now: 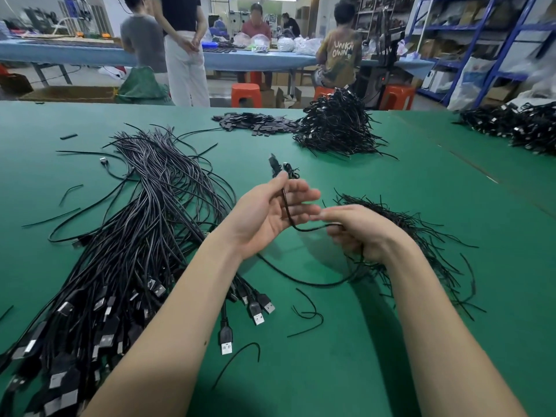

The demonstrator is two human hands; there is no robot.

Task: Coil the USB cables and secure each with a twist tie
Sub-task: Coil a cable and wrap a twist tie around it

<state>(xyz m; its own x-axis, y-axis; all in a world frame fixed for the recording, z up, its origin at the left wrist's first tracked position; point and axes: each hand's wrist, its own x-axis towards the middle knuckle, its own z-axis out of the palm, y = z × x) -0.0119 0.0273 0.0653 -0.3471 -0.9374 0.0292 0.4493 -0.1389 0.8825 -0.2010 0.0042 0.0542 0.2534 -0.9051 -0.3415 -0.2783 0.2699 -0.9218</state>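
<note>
Left hand [264,215] is up over the green felt-covered tabletop [346,371] w/ palm facing the camera, fingers mostly straight. It pinches one thin black USB cable [287,209] between thumb and forefinger near the top end, so the cable's plug end sticks up past the fingertips at about 12 o'clock from the palm. From there the cable runs down across the open palm, bends at the bottom and goes off toward 3 o'clock into the right hand [358,230]. Right hand fingers are curled round that cable, knuckles to the camera. Below the right hand the cable drops and loops back along the tabletop toward 7 o'clock, under the left wrist.

Other stuff: big loose bundle of long black USB cables [144,236] at 9 o'clock of the hands, silver-tipped plugs fanned out at the near-left edge. Pile of short black twist ties [421,236] right behind/under the right hand at 3 o'clock, a few strays lying near the forearms. Heap of already coiled black cables [337,130] at 1 o'clock, further back, w/ a flat scatter of small black rectangular pieces [252,121] just beside it on the left; can't tell what they are. Another dark cable heap [517,127] at far 2 o'clock.

No containers on this tabletop, everything lies loose in piles.
</note>
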